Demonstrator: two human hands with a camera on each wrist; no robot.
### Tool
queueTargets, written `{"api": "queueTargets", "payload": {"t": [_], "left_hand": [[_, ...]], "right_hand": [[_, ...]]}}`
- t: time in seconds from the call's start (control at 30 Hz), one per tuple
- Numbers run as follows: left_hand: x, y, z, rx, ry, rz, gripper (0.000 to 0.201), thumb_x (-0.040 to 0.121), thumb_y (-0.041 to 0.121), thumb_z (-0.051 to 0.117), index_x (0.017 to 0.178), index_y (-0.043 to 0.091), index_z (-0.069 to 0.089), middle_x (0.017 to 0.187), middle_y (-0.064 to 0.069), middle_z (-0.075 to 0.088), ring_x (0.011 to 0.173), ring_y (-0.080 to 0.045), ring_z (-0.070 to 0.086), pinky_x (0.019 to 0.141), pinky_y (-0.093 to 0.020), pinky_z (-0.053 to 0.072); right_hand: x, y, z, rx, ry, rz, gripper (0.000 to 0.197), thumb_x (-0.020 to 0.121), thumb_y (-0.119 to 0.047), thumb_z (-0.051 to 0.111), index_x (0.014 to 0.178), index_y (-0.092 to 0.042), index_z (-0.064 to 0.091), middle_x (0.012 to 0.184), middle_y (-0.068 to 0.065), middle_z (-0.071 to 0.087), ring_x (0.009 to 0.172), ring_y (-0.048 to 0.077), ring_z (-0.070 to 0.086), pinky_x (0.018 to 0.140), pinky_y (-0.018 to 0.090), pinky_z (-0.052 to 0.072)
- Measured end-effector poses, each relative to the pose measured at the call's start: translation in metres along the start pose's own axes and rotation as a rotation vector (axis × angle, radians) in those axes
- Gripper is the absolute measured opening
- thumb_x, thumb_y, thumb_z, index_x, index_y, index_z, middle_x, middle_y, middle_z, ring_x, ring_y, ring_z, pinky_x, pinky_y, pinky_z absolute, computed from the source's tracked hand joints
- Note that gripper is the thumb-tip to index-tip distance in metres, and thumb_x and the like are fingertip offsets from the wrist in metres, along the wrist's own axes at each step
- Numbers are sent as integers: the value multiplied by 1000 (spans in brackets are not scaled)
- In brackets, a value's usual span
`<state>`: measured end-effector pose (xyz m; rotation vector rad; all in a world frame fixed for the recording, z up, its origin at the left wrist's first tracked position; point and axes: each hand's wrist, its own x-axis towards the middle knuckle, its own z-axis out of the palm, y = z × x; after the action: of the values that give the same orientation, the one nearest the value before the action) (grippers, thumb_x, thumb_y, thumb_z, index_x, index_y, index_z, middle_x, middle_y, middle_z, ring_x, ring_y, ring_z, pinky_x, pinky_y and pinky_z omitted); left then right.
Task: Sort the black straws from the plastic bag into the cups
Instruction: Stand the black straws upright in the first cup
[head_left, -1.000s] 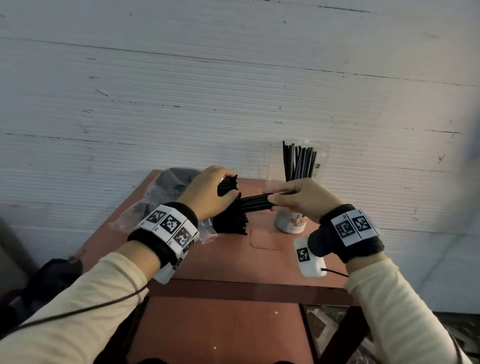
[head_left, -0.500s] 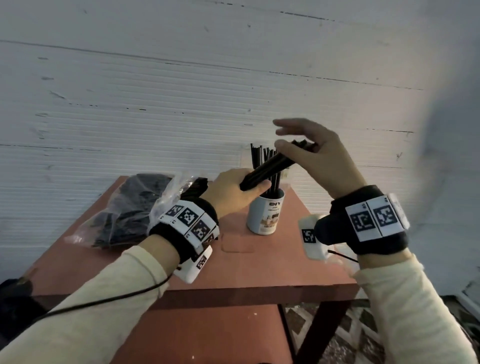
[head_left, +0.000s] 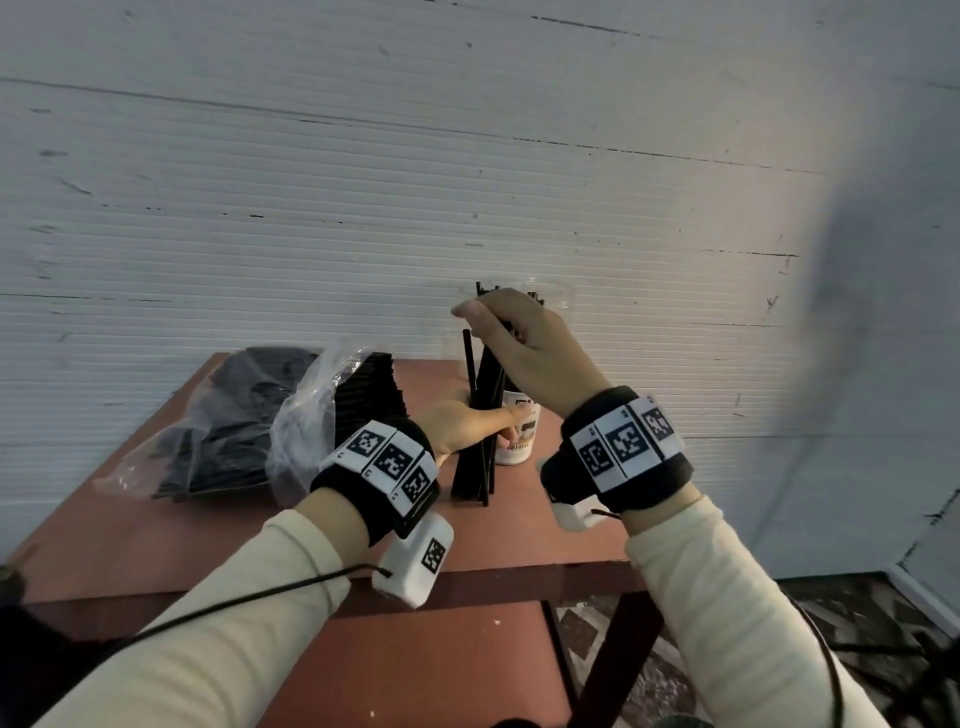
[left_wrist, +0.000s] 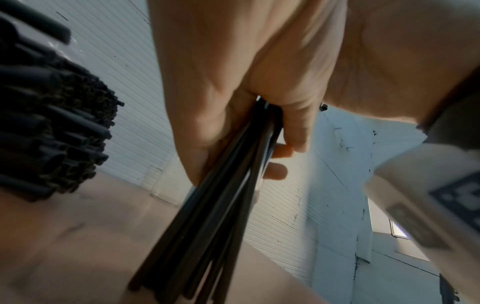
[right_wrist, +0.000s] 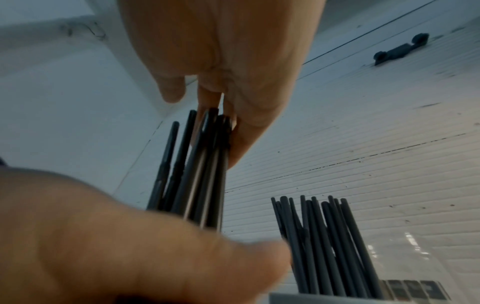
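Black straws (head_left: 480, 415) stand upright in a bundle on the reddish-brown table (head_left: 519, 525), lower ends on the tabletop, just in front of the cup (head_left: 519, 434). The left hand (head_left: 462, 423) is wrapped round the middle of the bundle, fingers curled about it; in the left wrist view the straws (left_wrist: 215, 216) run down out of the closed fist (left_wrist: 233, 92). The right hand (head_left: 524, 353) sits at the top of the bundle, its fingers bent over the upper ends; in the right wrist view the fingertips (right_wrist: 244, 131) press against the straw tips (right_wrist: 207, 156), thumb loose beside them. The cup, white with a printed label, stands behind the bundle and already holds more straws (right_wrist: 327, 242) standing upright; a clear plastic sleeve seems to rise above its rim, though it is hard to make out. To the left on the table lies the clear plastic bag (head_left: 311, 415), open towards the hands, packed with straws whose hollow ends (left_wrist: 57, 131) face the left wrist camera. A white ribbed wall (head_left: 363, 208) stands behind the table.
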<state>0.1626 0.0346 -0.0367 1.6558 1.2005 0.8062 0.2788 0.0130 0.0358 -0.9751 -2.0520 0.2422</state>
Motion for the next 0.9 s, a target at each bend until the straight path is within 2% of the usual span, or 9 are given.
{"api": "queueTargets", "payload": {"t": [0.13, 0.23, 0.3, 0.4, 0.47, 0.53, 0.6, 0.77, 0.9], "left_hand": [[1, -3, 1, 4, 14, -23, 46, 74, 57, 67, 59, 16, 57, 58, 2, 60, 76, -20, 62, 103, -46, 44], [-3, -1, -4, 5, -3, 13, 42, 87, 49, 63, 60, 18, 51, 53, 6, 51, 67, -15, 55, 96, -41, 48], [-10, 5, -7, 52, -89, 72, 38, 91, 44, 61, 63, 18, 53, 54, 7, 49, 63, -13, 52, 86, -36, 48], [-22, 15, -8, 42, -233, 183, 27, 94, 24, 61, 81, 1, 58, 63, -4, 49, 62, -16, 47, 67, -28, 47], [-23, 17, -8, 74, -266, 216, 27, 93, 20, 62, 88, -7, 58, 72, -14, 49, 68, -20, 47, 65, -26, 45], [-18, 15, -7, 112, -216, 209, 30, 85, 31, 72, 93, 4, 62, 77, -8, 59, 72, -17, 57, 73, -30, 49], [-12, 13, -6, 79, -119, 162, 49, 71, 44, 81, 109, 22, 59, 93, 5, 66, 88, -10, 66, 86, -31, 53], [9, 13, 2, 14, 321, 200, 93, 59, 37, 90, 127, 25, 27, 124, 3, 43, 113, -10, 49, 91, -26, 44], [42, 8, 3, 12, 208, 89, 120, 61, 29, 90, 146, 19, 6, 131, 3, 35, 120, -13, 40, 106, -34, 36]], "right_hand": [[0, 1, -1, -47, -96, -15, 27, 92, -40, 60, 107, -19, 67, 106, -10, 58, 96, -1, 54, 83, 10, 38], [-7, 3, -7, 91, 6, 46, 64, 80, -45, 73, 136, -27, 46, 131, -9, 44, 116, 5, 50, 95, 19, 45], [-13, 7, -11, 121, 7, 131, 80, 72, -50, 76, 139, -31, 38, 131, -9, 40, 115, 4, 48, 92, 16, 46], [-18, 15, -9, 121, -215, 184, 60, 72, -52, 77, 122, -26, 57, 108, -6, 57, 96, 7, 58, 82, 23, 49], [-19, 19, -5, 180, -294, 137, 29, 81, -38, 75, 89, -12, 66, 78, 1, 63, 73, 14, 61, 71, 32, 52], [-17, 19, -8, 201, -239, 104, 29, 86, -25, 71, 66, -11, 58, 58, -5, 54, 56, 10, 53, 56, 25, 44], [-11, 17, -19, 221, -102, 128, 27, 88, -16, 69, 66, -6, 57, 47, -12, 49, 45, 0, 47, 48, 13, 37], [14, 34, -58, 274, 321, 242, 21, 85, -18, 68, 72, -6, 58, 52, -8, 51, 40, 0, 45, 43, 13, 34], [37, 53, -70, 222, 425, 347, 26, 81, -20, 68, 63, -14, 51, 51, -7, 46, 37, 2, 40, 40, 17, 32]]}}
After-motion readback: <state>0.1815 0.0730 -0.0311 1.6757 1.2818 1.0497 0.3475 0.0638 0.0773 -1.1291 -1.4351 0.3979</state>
